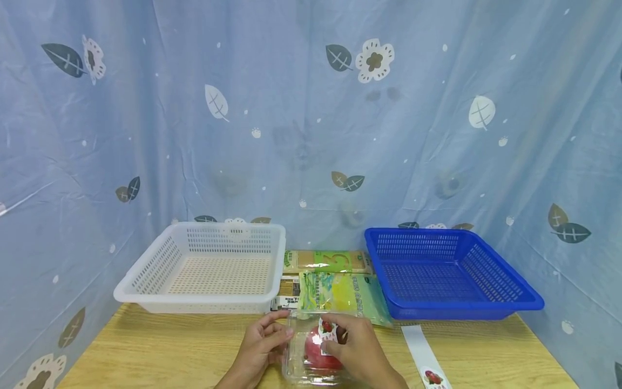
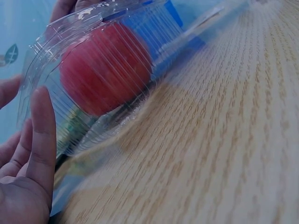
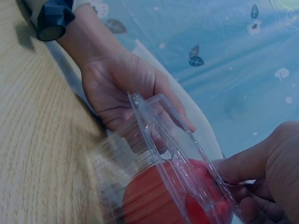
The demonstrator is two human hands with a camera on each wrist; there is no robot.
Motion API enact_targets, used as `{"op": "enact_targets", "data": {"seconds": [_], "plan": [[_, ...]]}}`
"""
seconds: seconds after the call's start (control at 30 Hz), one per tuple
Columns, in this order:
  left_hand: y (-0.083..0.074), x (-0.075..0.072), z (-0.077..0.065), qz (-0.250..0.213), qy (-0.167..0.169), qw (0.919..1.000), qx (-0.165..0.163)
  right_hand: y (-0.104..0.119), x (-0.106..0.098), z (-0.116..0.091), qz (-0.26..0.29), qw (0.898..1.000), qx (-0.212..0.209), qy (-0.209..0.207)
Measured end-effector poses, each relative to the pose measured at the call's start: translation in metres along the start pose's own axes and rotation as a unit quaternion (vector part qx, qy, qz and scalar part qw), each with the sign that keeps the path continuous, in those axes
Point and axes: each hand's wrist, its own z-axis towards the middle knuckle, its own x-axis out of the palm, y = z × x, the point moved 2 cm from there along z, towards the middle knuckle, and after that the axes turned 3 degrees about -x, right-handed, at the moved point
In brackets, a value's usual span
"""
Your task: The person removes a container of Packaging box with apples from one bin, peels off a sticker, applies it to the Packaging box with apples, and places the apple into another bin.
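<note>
A clear plastic clamshell box (image 1: 297, 357) rests on the table with a round red fruit (image 1: 317, 354) inside, perhaps an apple. Its lid looks closed in the right wrist view. My right hand (image 1: 362, 346) is over the lid and pinches a small white sticker (image 1: 328, 327) printed with red fruit; the fingers partly cover it. Whether the sticker is stuck down I cannot tell. At the box's left side my left hand (image 1: 264, 346) touches the edge, its fingers (image 2: 43, 135) fairly straight in the left wrist view.
A white strip (image 1: 421, 351) with another fruit sticker lies to the right. Behind are a white basket (image 1: 194, 299), a blue basket (image 1: 466, 310) and flat food packets (image 1: 340, 292) between them. A patterned blue curtain (image 1: 301, 135) hangs at the back.
</note>
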Motion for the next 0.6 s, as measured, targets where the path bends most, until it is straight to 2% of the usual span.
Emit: {"op": "enact_targets", "data": {"seconds": [0.17,0.27,0.47,0.6], "plan": [[-0.0002,0.0000,0.0010,0.001,0.001,1.0000,0.000,0.0026,0.0014,0.0001,-0.026,1.000,-0.009,-0.009],[-0.0006,0.0003,0.0008,-0.001,0.001,1.0000,-0.001,0.0046,0.0027,-0.0007,-0.068,0.997,-0.020,-0.013],[-0.0025,0.0013,-0.0009,0.008,-0.002,1.0000,0.001,0.0069,0.0021,-0.0041,-0.176,0.984,-0.028,-0.013],[-0.0030,0.0015,-0.0014,0.016,-0.003,0.9999,0.001,0.0041,0.0000,-0.0051,-0.204,0.978,-0.049,-0.016]]}}
